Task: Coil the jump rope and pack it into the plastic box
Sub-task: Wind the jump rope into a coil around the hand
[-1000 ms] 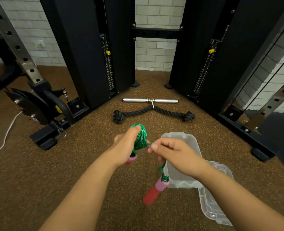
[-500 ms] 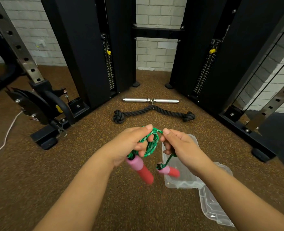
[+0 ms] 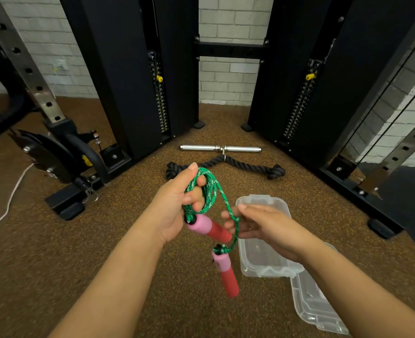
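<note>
Left hand (image 3: pixel 174 206): grip curled round the green coils of the jump rope (image 3: pixel 205 191), thumb up; one pink-and-red handle (image 3: pixel 207 226) juts from under the palm.
Rope location: held in the air above the floor (image 3: pixel 55 264), just left of the box.
Loose end: one strand runs from the coil down across the right fingers; second handle (image 3: pixel 226 274) dangles below on it.
Right hand (image 3: pixel 262 228): fingers nearly straight; whether they pinch the strand or it only lies across them, cannot tell.
Clear plastic box (image 3: pixel 278 206): open on the floor right of centre, partly behind the right hand; lid (image 3: pixel 318 311) just beside its near right corner.
Handling (judgement): cord light, limp, springs loose if released; handles rigid, foam-like. Hold the coil bundle, gather both handles, then lower in.
</note>
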### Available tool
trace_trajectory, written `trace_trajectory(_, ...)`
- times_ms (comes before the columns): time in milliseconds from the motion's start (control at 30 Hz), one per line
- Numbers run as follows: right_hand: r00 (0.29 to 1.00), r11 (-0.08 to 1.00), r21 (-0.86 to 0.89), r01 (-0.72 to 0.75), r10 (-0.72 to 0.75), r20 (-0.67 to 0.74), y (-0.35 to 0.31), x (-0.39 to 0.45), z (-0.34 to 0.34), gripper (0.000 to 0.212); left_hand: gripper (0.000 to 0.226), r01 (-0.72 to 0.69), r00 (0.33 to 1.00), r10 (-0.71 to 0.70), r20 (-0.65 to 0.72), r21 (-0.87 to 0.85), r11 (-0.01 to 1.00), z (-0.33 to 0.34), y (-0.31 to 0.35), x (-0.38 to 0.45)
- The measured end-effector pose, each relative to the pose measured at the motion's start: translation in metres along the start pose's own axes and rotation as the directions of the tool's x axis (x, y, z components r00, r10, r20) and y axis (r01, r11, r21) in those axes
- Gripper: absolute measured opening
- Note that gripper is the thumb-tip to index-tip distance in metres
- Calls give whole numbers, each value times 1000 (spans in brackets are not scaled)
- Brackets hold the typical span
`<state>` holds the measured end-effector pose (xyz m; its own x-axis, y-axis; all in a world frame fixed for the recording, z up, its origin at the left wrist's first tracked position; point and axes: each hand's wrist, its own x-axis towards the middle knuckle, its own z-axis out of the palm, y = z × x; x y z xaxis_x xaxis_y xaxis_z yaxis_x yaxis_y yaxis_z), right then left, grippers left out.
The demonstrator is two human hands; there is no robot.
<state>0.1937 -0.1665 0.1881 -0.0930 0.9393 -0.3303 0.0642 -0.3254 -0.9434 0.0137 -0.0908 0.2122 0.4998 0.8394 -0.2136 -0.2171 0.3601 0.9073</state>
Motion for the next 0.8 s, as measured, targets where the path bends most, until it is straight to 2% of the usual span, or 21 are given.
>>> trace_trajectory(100,997,1000,-15,7,-6,81,2,-1,0,27,37,-7,999,4,-37,-70,997,-4,2,1)
trace_trajectory(200,995,994,-105,26,-16,94,3,-3,2,22,35,-19,997,9,-81,-124,992,-6,4,0)
trace_trajectory(333,995,986,-145,83,-90,-44,7,2,2,8,35,-25,994,9,-113,-140,990,-8,4,1)
trace_trajectory(500,986,996,-59,71,-79,-145,10,8,8,11,34,-6,993,-14,-115,-172,985,-6,4,-1)
trace_trajectory(600,973,992,-85,92,-108,-203,15,12,14,10,32,6,983,-63,-172,-311,950,-6,3,2)
trace_trajectory(633,973,990,-106,93,-113,-200,16,14,16,6,32,3,974,-88,-208,-380,925,-6,3,4)
trace_trajectory(700,982,984,-155,88,-112,-149,19,16,21,14,32,-27,949,-125,-289,-472,881,-7,2,6)
trace_trajectory(800,995,948,-311,71,-88,-41,27,15,32,25,34,-61,934,-110,-341,-454,889,-8,2,6)
